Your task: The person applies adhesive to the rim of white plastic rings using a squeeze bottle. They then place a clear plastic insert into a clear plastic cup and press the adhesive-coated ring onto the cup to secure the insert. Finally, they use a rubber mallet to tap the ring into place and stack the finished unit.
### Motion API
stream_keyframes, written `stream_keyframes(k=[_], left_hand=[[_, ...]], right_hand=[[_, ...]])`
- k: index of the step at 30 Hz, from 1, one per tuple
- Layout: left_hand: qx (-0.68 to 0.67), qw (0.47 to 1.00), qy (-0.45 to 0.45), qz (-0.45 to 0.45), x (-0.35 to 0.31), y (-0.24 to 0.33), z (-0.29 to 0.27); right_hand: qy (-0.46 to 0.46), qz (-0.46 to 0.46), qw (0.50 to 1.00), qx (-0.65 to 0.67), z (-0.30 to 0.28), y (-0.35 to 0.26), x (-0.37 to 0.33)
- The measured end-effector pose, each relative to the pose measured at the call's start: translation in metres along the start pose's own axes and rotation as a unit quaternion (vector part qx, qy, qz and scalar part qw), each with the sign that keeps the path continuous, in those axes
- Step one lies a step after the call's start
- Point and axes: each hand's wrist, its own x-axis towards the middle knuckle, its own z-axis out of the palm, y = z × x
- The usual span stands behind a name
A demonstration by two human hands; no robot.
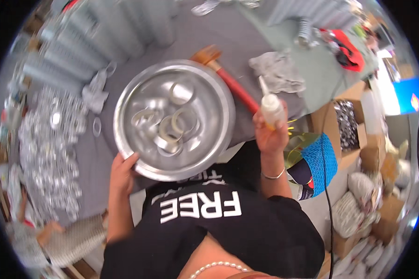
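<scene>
My left hand (124, 171) is closed on the near left rim of a wide, shiny metal basin (122, 116), thumb over the edge. Inside the basin lie several loose metal rings (166, 145), some overlapping. In my right hand (271, 138) is a small whitish squeeze bottle (272, 109) with a thin nozzle, held upright to the right of the basin. A hammer (235, 88) with a red handle lies between basin and bottle, its head beside the basin's far rim. Beyond the bottle is a crumpled grey cloth (279, 69).
Tall grey cylinders (107, 35) stand along the far left. A heap of clear-wrapped rings (51, 139) covers the left side. An open cardboard box (325, 120) of metal pieces stands right, near a blue woven item (322, 160) and a hanging black cable (325, 186). Another person's hand (50, 231) shows lower left.
</scene>
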Motion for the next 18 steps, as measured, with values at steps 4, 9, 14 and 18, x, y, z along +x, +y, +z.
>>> stream_keyframes(k=[4,9,14,18], left_hand=[[0.211,0.969,-0.012,0.124,-0.011,-0.002,-0.002],[0.447,0.789,0.033,0.420,-0.020,0.041,0.057],[0.516,0.731,-0.128,0.427,0.010,0.029,0.112],[0.534,0.728,-0.208,0.375,0.044,0.016,0.126]], right_hand=[[-0.053,0.051,0.996,0.046,0.021,0.005,0.008],[-0.035,0.122,0.992,0.014,0.045,0.003,0.002],[0.032,0.111,0.993,-0.020,0.047,0.028,-0.007],[0.069,0.066,0.994,-0.056,0.040,0.016,-0.005]])
